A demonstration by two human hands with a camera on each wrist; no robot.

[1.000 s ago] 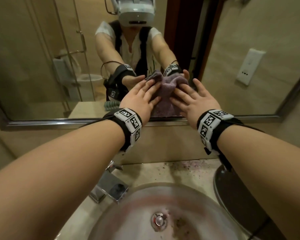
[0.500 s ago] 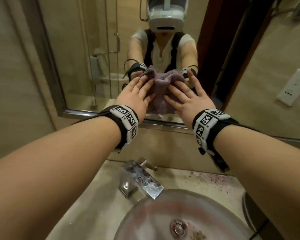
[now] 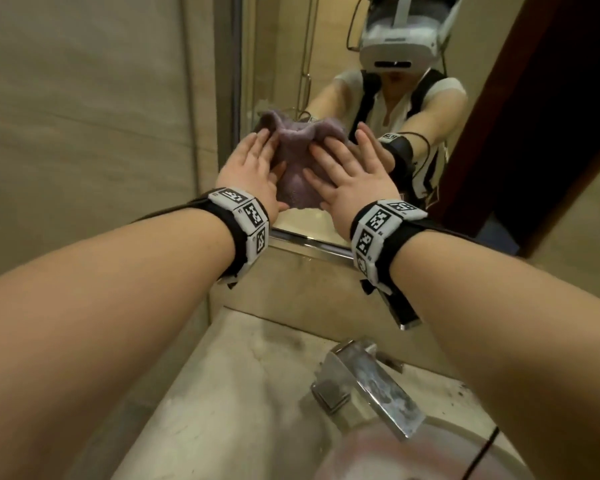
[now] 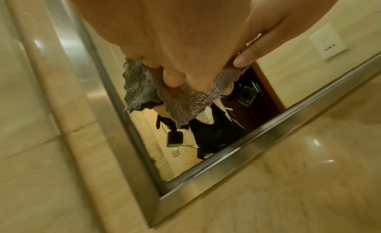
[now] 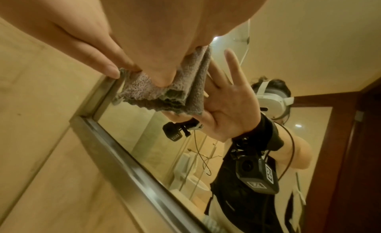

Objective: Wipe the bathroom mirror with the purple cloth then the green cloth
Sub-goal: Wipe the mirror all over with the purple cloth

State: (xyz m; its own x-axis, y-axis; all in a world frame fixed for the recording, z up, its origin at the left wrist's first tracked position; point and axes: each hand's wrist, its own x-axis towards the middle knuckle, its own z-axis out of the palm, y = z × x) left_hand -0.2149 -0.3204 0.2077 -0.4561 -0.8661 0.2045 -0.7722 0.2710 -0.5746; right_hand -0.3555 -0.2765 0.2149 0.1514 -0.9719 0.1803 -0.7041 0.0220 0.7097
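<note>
The purple cloth is bunched flat against the mirror, close to its lower left corner. My left hand presses on the cloth's left part with straight fingers. Beside it, my right hand presses on the right part the same way, fingers spread. The left wrist view has the cloth under my left hand, right by the mirror's steel frame. The right wrist view has the cloth under my right hand, with its reflection behind. No green cloth is in view.
A tiled wall runs along the mirror's left edge. Below the mirror lies a stone counter with a chrome faucet and a round basin. The mirror reflects a person with a headset and a dark door frame.
Both hands have slid the purple cloth leftward across the mirror, from near its middle to its left edge. Their flat press on the cloth is unchanged.
</note>
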